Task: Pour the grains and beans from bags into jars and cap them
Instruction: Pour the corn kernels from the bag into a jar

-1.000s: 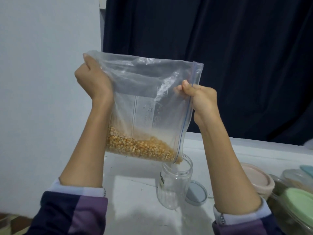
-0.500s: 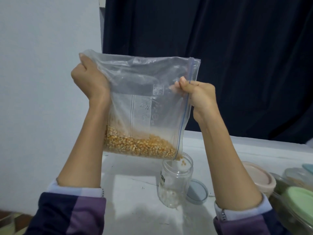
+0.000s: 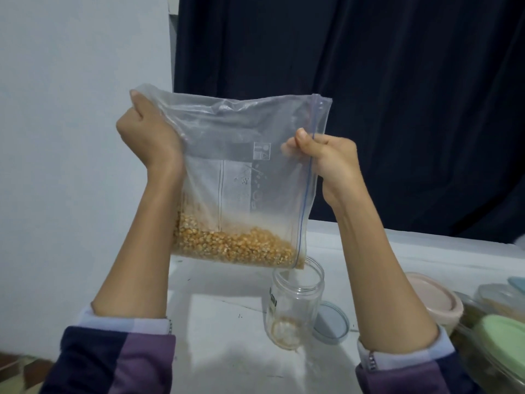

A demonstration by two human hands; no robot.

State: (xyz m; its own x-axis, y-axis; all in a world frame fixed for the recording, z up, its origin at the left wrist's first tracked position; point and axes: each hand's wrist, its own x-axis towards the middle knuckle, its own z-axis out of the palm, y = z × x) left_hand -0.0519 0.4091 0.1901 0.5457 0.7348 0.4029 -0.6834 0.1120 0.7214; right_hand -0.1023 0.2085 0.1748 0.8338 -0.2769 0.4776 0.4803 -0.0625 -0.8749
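Head view: left hand (image 3: pixel 147 137) and right hand (image 3: pixel 326 157) grip bag (image 3: pixel 241 180).

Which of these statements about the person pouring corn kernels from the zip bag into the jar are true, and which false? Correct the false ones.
1. Both hands grip the zip bag. True: left hand, right hand.
2. The glass jar is full to its rim. False: only a few corn kernels lie at its bottom.
3. The blue lid is screwed onto the jar. False: it lies on the table behind the jar.
4. The bag's lower corner hangs over the jar's mouth. True.
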